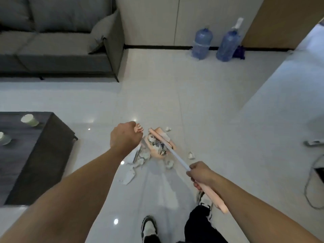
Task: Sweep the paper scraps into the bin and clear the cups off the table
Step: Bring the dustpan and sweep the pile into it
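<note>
My left hand (125,135) grips the pink top of the dustpan handle (138,129). The pink dustpan (157,151) stands on the floor below it with crumpled paper inside. My right hand (199,174) grips the broom handle (177,157), whose pink grip end (215,199) sticks out behind the hand. The pink broom head (160,136) lies over the dustpan. White paper scraps (129,176) lie on the tiles left of the pan, with others (191,155) to its right. Two pale green cups (29,120) (4,138) lie on the dark table (35,155) at left.
A grey sofa (57,41) stands at the back left. Two blue water jugs (201,43) (228,44) stand by the far wall. A cable (313,186) and a shoe (313,142) lie at the right edge. My feet (149,227) are on white tiles.
</note>
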Demonstrator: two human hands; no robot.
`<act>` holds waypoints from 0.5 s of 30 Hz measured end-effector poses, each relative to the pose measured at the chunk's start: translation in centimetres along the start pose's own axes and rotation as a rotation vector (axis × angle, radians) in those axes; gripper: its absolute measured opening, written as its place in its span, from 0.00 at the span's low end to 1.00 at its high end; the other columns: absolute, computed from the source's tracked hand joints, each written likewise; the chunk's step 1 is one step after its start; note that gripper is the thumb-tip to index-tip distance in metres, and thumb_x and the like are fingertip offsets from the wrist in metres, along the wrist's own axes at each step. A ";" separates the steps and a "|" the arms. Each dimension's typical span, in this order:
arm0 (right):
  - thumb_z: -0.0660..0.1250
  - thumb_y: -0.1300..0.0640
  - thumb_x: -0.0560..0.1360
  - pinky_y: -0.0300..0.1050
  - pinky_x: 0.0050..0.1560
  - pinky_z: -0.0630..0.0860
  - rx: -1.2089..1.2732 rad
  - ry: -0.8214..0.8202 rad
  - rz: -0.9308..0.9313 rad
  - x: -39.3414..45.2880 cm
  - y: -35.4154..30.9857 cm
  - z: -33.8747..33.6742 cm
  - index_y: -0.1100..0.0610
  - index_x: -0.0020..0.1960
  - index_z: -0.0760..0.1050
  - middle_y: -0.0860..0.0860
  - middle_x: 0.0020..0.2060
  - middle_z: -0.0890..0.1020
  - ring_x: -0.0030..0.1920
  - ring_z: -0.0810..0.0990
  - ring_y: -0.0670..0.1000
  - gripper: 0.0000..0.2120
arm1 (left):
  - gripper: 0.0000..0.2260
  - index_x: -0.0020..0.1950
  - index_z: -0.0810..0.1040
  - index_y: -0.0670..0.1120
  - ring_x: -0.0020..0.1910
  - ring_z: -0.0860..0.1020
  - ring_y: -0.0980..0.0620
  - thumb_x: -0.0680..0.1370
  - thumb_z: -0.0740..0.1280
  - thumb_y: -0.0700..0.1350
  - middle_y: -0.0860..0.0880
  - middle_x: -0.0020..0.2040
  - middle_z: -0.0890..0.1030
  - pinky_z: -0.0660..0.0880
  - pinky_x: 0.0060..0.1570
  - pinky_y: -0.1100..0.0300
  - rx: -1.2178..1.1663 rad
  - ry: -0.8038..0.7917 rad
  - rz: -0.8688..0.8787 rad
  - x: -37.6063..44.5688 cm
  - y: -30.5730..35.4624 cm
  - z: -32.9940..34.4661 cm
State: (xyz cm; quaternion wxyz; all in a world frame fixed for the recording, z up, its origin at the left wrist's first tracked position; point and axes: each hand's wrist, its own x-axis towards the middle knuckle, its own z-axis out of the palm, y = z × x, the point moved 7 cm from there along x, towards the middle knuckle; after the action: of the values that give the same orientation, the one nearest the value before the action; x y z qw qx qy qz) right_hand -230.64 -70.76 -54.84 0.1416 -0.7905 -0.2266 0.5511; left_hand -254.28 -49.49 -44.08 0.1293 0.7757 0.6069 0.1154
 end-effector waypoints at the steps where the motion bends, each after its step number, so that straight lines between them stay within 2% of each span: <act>1: 0.63 0.64 0.78 0.37 0.21 0.66 0.043 0.031 0.009 -1.1 1.4 0.0 0.62 0.51 0.71 0.58 0.33 0.71 0.20 0.68 0.51 0.03 | 0.09 0.35 0.73 0.48 0.32 0.74 0.44 0.70 0.66 0.53 0.51 0.29 0.74 0.66 0.31 0.59 -0.004 -0.023 0.043 -0.5 1.1 0.2; 8: 0.64 0.63 0.78 0.36 0.21 0.65 0.357 0.250 0.059 -8.5 11.7 -3.0 0.57 0.58 0.69 0.58 0.34 0.73 0.20 0.69 0.50 0.10 | 0.07 0.35 0.73 0.50 0.33 0.75 0.47 0.69 0.65 0.52 0.52 0.30 0.75 0.67 0.32 0.59 -0.010 -0.168 0.363 -5.2 12.8 3.9; 11: 0.64 0.62 0.78 0.37 0.21 0.66 0.466 0.346 0.086 -13.3 17.9 -4.1 0.54 0.60 0.68 0.59 0.35 0.74 0.21 0.70 0.51 0.13 | 0.09 0.34 0.72 0.49 0.33 0.74 0.47 0.70 0.65 0.51 0.52 0.30 0.75 0.67 0.32 0.58 -0.007 -0.215 0.541 -9.8 19.6 5.1; 15: 0.64 0.62 0.78 0.37 0.21 0.65 0.605 0.492 0.154 -20.3 28.2 -4.2 0.57 0.62 0.71 0.59 0.35 0.73 0.21 0.70 0.52 0.13 | 0.08 0.34 0.72 0.49 0.33 0.74 0.47 0.70 0.65 0.51 0.52 0.31 0.75 0.66 0.32 0.58 -0.003 -0.260 0.755 -18.1 27.9 6.3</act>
State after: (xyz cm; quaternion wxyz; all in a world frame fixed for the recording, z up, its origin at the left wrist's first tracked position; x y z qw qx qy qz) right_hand -226.93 -105.24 -50.36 0.3762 -0.8363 0.0465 0.3962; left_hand -231.04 -73.85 -40.89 0.1545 0.9521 0.2577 0.0567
